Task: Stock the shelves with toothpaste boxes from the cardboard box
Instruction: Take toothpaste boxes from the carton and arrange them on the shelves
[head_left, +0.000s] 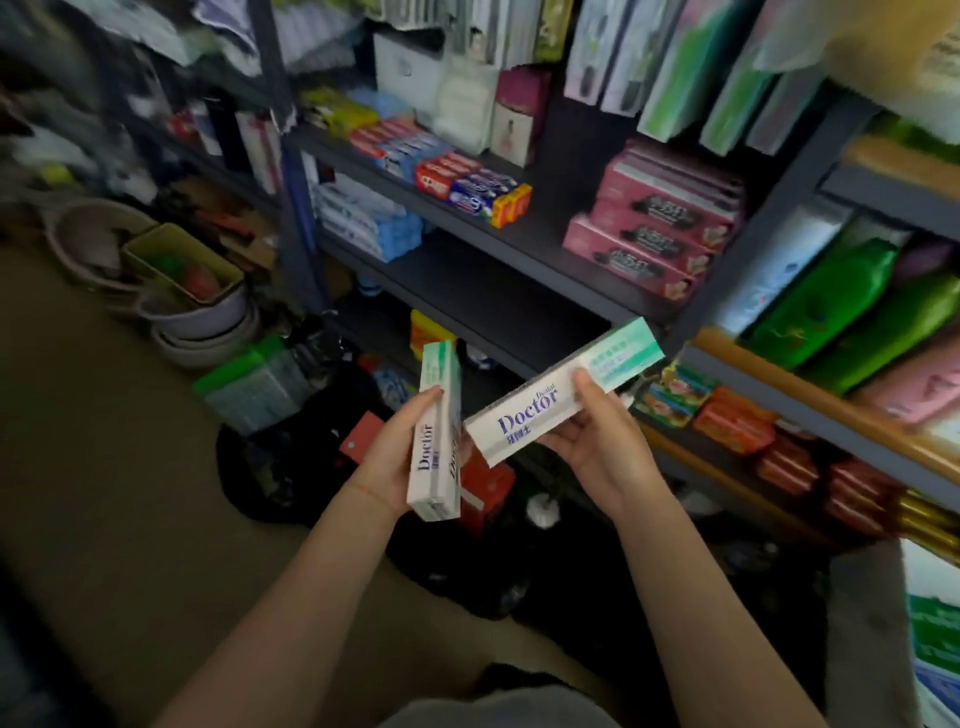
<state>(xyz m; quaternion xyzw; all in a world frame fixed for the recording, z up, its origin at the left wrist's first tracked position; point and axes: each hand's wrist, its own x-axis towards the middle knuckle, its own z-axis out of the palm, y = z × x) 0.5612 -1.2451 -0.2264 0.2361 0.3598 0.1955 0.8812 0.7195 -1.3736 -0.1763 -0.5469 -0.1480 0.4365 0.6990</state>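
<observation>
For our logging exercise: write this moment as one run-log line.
left hand: holds upright toothpaste boxes | right hand: holds slanted toothpaste box | shelf: bare space ahead | placed: not yet

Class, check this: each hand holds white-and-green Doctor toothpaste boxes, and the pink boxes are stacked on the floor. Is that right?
Not quite. The head view shows the pink boxes stacked on a shelf, not the floor. The rest stands: the left hand and right hand each hold white-and-green Doctor boxes.
</observation>
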